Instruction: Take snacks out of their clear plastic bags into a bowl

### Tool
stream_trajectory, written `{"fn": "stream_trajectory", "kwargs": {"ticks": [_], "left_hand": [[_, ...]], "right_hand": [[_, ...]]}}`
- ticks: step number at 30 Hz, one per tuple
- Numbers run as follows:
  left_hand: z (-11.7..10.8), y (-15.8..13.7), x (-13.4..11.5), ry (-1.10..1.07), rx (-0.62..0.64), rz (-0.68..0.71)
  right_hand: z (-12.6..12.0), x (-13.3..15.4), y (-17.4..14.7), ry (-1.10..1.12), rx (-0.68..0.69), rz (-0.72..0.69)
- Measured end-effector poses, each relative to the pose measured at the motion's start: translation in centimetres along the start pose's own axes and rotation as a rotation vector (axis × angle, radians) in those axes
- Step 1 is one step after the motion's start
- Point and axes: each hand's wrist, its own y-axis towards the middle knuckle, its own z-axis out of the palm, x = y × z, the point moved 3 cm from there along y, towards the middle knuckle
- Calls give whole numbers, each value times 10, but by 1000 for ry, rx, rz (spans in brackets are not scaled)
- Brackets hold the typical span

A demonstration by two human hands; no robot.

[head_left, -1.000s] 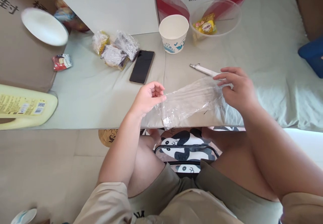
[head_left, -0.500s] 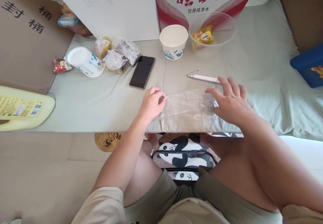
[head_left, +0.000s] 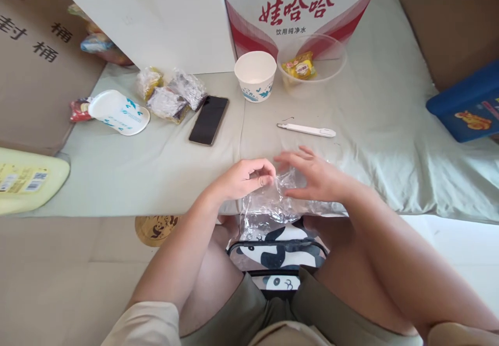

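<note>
Between my hands is a clear plastic film (head_left: 265,208), crumpled, part of it draped over the front edge of the cloth-covered surface. My left hand (head_left: 249,178) pinches its upper edge between thumb and fingers. Just to the right, my right hand (head_left: 315,174) is over the film with fingers spread, thumb apart from them. Whether its fingertips touch the film I cannot tell. A white utility knife (head_left: 307,130) lies beyond my right hand. Beyond my left hand lies a dark phone (head_left: 209,120).
Wrapped bundles (head_left: 169,103) and a tipped paper cup (head_left: 119,112) lie at the left. An upright paper cup (head_left: 255,78), a clear bowl (head_left: 331,68) with a yellow packet (head_left: 299,66) and a printed carton (head_left: 300,3) stand behind. A blue container (head_left: 468,102) is at the right.
My right hand has moved left, close to my left hand. My left hand has shifted slightly right, lifting the film's edge. The flat film is now bunched and hangs over the front edge.
</note>
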Motion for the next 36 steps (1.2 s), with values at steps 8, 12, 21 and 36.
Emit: {"fn": "stream_trajectory", "kwargs": {"ticks": [8, 12, 21, 36], "left_hand": [[-33, -1, 19, -582, -361, 2], [-32, 0, 30, -542, -180, -63], [-37, 0, 27, -427, -253, -55], [-37, 7, 24, -861, -525, -40]], "right_hand": [[-4, -8, -5, 364, -204, 341], [-1, -10, -2, 535, -224, 384], [5, -11, 2, 709, -230, 412], [21, -8, 16, 964, -303, 459]]}}
